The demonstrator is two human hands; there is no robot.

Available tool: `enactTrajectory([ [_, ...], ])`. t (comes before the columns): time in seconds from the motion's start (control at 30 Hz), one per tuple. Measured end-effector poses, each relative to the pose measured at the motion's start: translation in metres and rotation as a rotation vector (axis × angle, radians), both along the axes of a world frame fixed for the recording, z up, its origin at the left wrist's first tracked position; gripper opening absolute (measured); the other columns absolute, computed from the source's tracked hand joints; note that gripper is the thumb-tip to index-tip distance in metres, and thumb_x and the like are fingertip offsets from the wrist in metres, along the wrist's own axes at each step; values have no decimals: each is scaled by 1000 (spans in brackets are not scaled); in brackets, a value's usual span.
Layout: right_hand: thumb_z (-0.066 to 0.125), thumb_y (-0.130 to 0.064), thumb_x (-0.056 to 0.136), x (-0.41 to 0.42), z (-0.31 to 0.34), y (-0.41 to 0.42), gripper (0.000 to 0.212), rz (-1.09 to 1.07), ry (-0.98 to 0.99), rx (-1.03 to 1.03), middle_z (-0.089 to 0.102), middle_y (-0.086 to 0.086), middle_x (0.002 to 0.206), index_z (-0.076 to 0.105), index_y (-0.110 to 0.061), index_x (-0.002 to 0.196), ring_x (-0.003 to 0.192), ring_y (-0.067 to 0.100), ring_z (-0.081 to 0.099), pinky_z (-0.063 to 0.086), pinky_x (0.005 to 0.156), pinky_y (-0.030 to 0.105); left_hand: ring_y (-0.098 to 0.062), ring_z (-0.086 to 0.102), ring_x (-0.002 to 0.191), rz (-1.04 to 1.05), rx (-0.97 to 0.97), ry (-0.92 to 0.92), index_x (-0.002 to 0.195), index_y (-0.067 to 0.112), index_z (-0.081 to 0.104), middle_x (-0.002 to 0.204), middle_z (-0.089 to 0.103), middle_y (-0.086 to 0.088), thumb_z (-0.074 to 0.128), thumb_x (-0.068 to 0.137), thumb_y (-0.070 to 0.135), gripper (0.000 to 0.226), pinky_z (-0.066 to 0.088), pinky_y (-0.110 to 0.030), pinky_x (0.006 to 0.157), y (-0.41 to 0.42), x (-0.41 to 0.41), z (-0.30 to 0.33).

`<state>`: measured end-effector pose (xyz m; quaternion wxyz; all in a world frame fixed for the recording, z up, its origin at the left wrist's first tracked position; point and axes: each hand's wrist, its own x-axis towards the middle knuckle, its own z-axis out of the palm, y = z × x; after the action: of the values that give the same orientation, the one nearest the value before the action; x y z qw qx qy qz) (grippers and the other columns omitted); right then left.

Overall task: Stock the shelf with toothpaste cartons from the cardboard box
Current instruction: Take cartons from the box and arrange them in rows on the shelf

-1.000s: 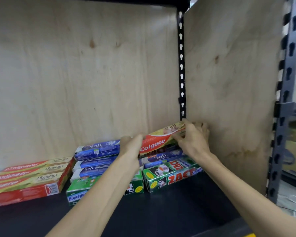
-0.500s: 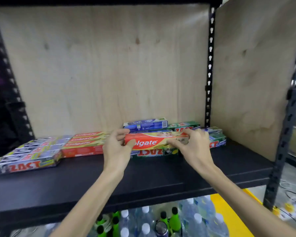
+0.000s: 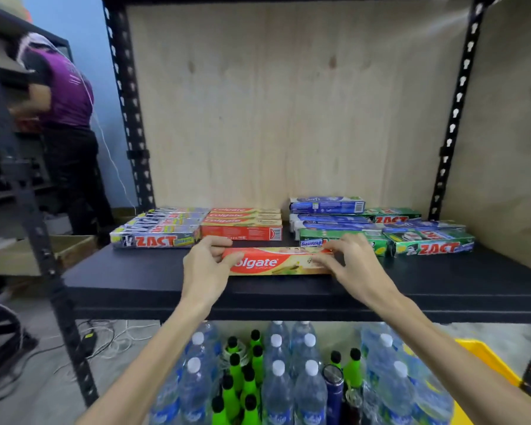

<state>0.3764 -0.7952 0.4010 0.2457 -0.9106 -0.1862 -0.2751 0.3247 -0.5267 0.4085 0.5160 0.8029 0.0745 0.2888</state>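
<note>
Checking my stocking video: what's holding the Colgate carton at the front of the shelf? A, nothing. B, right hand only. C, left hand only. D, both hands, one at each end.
D: the left hand grips one end of the Colgate carton and the right hand the other.

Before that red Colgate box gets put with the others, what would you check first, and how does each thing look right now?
1. Both hands hold the carton: left hand and right hand grip the ends of the Colgate carton. Ok.
2. Carton level, logo facing front. Ok.
3. Matching Colgate stack located just behind. Ok.
4. Free shelf surface in front of the stack. Ok.
5. Room on top of the stack under the next shelf. Ok.
6. Carton resting on the shelf or just above it: cannot tell.
</note>
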Motion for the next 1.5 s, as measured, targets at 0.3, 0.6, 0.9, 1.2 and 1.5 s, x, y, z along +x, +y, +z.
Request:
enactTrajectory([
  [0.3,61,-70,82,0,5,9,56,146,42,5,65,-8,103,72,-26,116,103,13,47,35,84,27,-7,63,90,5,-1,114,106,19,70,104,70,2,74,87,45,33,45,-18,62,31,15,12],
  [0.6,65,-55,88,7,-9,0,67,218,58,70,66,-11,121,45,-37,149,114,8,56,40,98,18,-5,68,96,-300,170,-2,112,35,65,109,64,10,64,95,43,19,53,-15,66,44,12,1],
  [0.9,60,-52,96,13,-2,3,28,238,154,182,74,-11,92,69,-39,119,86,7,66,54,79,29,-2,66,105,-393,172,77,107,36,72,109,73,17,59,97,45,19,48,-23,90,67,27,4],
  [1.2,54,-71,86,23,-4,14,56,132,-47,11,68,-12,87,74,-26,113,84,7,54,48,80,31,5,59,79,-119,490,-12,102,27,71,90,68,16,57,96,48,27,42,-9,67,70,37,6],
  [1.5,67,-60,84,46,-2,39,46,140,-192,-183,71,-6,90,78,-23,110,87,15,57,48,77,35,-9,40,121,-59,889,-16,132,34,64,127,54,16,28,64,100,101,35,-34,106,112,63,-7],
])
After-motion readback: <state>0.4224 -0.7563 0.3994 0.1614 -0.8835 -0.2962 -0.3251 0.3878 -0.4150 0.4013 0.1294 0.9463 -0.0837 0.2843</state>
